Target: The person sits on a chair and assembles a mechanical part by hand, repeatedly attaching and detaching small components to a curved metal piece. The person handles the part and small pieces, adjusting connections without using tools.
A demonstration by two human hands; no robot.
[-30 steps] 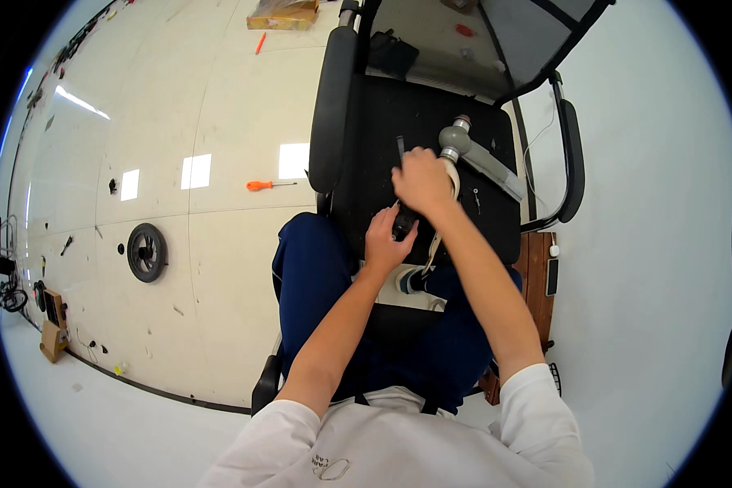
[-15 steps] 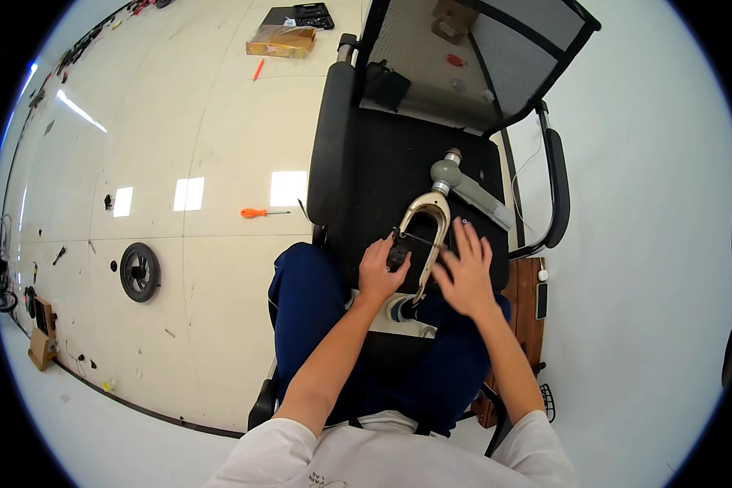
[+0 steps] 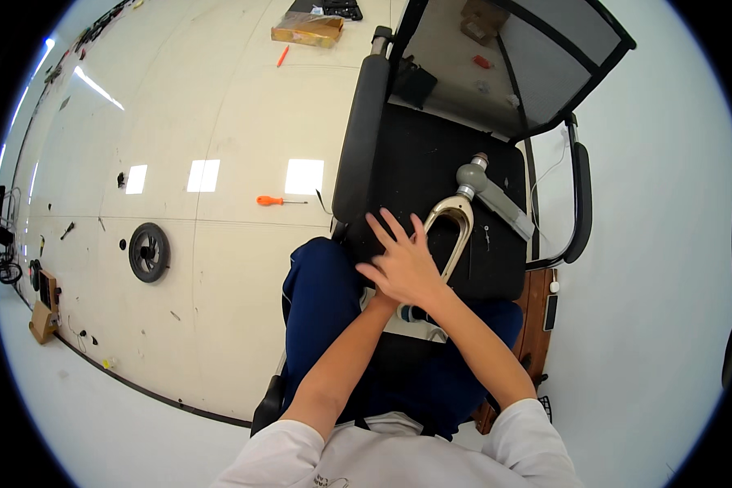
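A pale metal wheel fork [image 3: 464, 232] with a grey round joint and tube [image 3: 503, 205] lies on the black chair seat [image 3: 419, 150] in front of me. My right hand [image 3: 403, 260] has its fingers spread and crosses above my left hand [image 3: 382, 302], over the near end of the fork's left leg. Only the wrist of my left hand shows; its fingers and whatever they hold are hidden beneath the right. Beside the fork's right leg, small metal hardware [image 3: 486, 234] rests on the seat.
The chair's left armrest [image 3: 361, 138] and right armrest [image 3: 579, 207] flank the seat. On the floor at left lie an orange-handled screwdriver [image 3: 270, 200], a black wheel [image 3: 149, 253], a red pen-like stick [image 3: 282, 55] and an open cardboard box [image 3: 307, 30].
My right hand has moved left from beside the fork to over my left hand, covering it and the black part it held. The whole view has shifted slightly.
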